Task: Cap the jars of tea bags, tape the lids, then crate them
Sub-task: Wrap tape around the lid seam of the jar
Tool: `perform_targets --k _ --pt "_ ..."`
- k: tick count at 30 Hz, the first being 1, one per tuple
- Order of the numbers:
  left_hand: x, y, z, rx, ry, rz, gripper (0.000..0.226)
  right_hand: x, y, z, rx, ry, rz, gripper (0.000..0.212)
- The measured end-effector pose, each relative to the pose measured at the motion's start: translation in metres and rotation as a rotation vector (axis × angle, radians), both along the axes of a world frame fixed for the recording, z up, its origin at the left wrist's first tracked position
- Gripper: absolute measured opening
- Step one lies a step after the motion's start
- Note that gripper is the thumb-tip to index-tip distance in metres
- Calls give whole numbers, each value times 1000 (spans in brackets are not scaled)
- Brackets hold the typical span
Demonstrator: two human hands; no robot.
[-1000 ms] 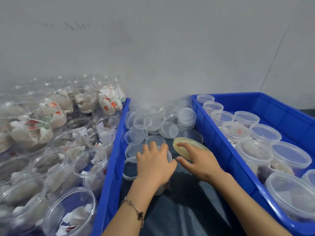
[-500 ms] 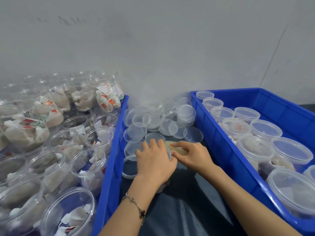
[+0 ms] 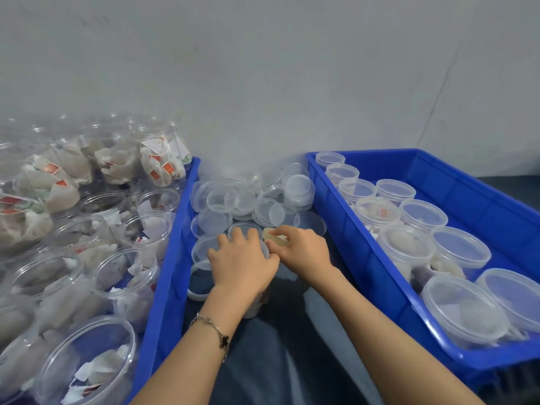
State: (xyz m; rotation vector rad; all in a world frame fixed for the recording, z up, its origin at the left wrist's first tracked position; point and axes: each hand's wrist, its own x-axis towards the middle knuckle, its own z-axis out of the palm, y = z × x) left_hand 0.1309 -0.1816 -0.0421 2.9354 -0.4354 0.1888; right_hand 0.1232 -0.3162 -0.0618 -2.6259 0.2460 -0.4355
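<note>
While our left hand (image 3: pixel 244 263) presses spread fingers on a capped jar (image 3: pixel 253 305), our right hand (image 3: pixel 304 250) pinches the yellowish tape roll (image 3: pixel 270 234) just right of it.

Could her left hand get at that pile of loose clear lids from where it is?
Probably yes. The left hand rests on a capped jar, and the loose lids lie uncovered just beyond its fingertips. The right hand, pinching the tape roll, sits to the side.
</note>
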Motion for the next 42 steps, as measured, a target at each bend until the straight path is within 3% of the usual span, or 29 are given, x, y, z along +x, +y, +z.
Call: perform_targets --k 21,26,28,31,34,39,42 --pt "5 -4 6 -9 40 56 55 18 15 7 -89 45 -73 31" --pt "-12 -6 3 -20 -13 -132 51 35 -4 9 -55 132 -196 32" --pt "-11 -5 4 -29 27 -139 53 41 -5 10 -48 108 -114 30" --pt "-7 -4 6 -48 62 -143 55 42 3 2 -191 70 -8 27" --pt "-7 -6 4 -113 50 -98 45 31 4 -16 -268 124 33 37" --pt "-2 -19 12 -170 109 -11 35 6 3 -38 -363 200 103 26" --pt "0 -20 12 -185 106 6 31 -3 -2 -41 -366 247 109 31"
